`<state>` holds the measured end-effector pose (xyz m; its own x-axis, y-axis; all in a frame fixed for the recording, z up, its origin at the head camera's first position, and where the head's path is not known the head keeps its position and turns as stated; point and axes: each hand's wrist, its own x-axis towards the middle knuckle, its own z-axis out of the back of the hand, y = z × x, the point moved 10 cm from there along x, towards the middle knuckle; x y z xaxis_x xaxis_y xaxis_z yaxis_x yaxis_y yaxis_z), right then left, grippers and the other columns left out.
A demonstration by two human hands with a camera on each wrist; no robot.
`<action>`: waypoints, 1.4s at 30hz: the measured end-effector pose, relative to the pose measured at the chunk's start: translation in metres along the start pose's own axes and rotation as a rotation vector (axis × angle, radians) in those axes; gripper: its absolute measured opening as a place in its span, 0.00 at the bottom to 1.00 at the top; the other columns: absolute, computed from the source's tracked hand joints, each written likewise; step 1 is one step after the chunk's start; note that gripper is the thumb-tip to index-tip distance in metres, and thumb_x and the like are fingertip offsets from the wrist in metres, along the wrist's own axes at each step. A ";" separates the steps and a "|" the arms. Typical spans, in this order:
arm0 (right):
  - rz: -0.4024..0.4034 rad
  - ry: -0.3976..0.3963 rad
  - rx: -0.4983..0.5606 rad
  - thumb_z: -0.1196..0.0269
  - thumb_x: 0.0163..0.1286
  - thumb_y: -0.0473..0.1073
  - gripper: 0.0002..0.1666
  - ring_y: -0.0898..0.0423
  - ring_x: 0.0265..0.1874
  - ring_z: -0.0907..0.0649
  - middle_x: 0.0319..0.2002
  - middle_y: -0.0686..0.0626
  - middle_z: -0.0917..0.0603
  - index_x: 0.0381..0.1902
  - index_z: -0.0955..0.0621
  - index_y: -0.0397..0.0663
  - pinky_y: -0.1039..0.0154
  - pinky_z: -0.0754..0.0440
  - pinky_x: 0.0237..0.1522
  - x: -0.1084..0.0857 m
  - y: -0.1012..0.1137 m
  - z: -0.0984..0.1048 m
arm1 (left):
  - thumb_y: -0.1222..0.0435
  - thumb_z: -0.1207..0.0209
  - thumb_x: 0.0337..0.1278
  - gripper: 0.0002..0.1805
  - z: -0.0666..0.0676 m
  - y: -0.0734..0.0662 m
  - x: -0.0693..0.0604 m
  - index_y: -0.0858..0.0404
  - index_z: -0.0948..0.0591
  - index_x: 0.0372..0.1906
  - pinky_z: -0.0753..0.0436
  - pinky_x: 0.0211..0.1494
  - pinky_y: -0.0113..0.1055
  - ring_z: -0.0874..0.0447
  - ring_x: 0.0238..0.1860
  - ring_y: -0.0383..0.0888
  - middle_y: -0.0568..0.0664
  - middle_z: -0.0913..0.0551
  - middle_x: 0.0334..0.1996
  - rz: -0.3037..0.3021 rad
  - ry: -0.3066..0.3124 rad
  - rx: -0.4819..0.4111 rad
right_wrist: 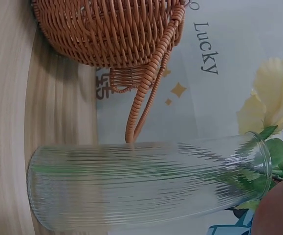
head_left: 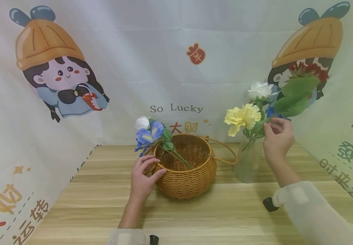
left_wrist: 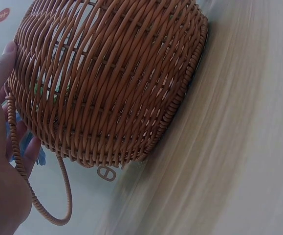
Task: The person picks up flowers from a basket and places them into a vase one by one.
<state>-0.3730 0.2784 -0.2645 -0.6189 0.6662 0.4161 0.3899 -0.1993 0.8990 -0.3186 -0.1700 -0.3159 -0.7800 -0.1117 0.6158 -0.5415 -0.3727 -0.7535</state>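
Over the desk (head_left: 93, 194), your left grip (head_left: 143, 177) clasps the wicker basket (head_left: 185, 182); your right grip (head_left: 279, 139) pinches a red flower's (head_left: 309, 70) stem.

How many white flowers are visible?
2: a white flower by the left rim of the basket, and another white flower above the glass vase; others may be hidden.

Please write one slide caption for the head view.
The left hand grips a wicker basket while the right hand holds a red flower by a glass vase.
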 end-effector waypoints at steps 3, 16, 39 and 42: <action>0.000 -0.002 0.005 0.35 0.62 0.31 0.12 0.64 0.33 0.21 0.32 0.58 0.18 0.40 0.21 0.52 0.72 0.21 0.39 -0.002 -0.001 0.000 | 0.70 0.26 0.43 0.17 0.000 -0.001 0.000 0.71 0.15 0.41 0.19 0.51 0.51 0.25 0.53 0.53 0.64 0.23 0.53 -0.008 0.000 -0.002; 0.052 -0.011 0.003 0.38 0.61 0.27 0.15 0.65 0.31 0.21 0.31 0.60 0.23 0.44 0.21 0.47 0.72 0.22 0.38 -0.006 -0.002 0.000 | 0.70 0.26 0.43 0.16 0.000 0.001 0.000 0.69 0.15 0.41 0.20 0.51 0.51 0.26 0.53 0.51 0.64 0.23 0.53 -0.008 -0.006 -0.018; 0.099 -0.015 -0.031 0.38 0.63 0.27 0.17 0.66 0.33 0.23 0.32 0.61 0.24 0.50 0.22 0.38 0.72 0.22 0.41 -0.009 -0.004 -0.004 | 0.70 0.26 0.43 0.16 -0.001 0.000 0.000 0.69 0.15 0.41 0.21 0.51 0.52 0.26 0.53 0.51 0.65 0.23 0.53 -0.007 -0.003 -0.015; 0.107 -0.016 -0.051 0.37 0.63 0.28 0.17 0.67 0.34 0.24 0.32 0.62 0.24 0.50 0.22 0.36 0.71 0.23 0.41 -0.010 -0.004 -0.004 | 0.70 0.26 0.43 0.16 -0.001 -0.001 0.000 0.69 0.15 0.41 0.21 0.50 0.53 0.26 0.53 0.52 0.66 0.23 0.53 -0.018 -0.008 -0.011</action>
<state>-0.3711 0.2693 -0.2716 -0.5642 0.6505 0.5084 0.4178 -0.3061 0.8554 -0.3179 -0.1691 -0.3155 -0.7678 -0.1123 0.6308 -0.5586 -0.3650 -0.7448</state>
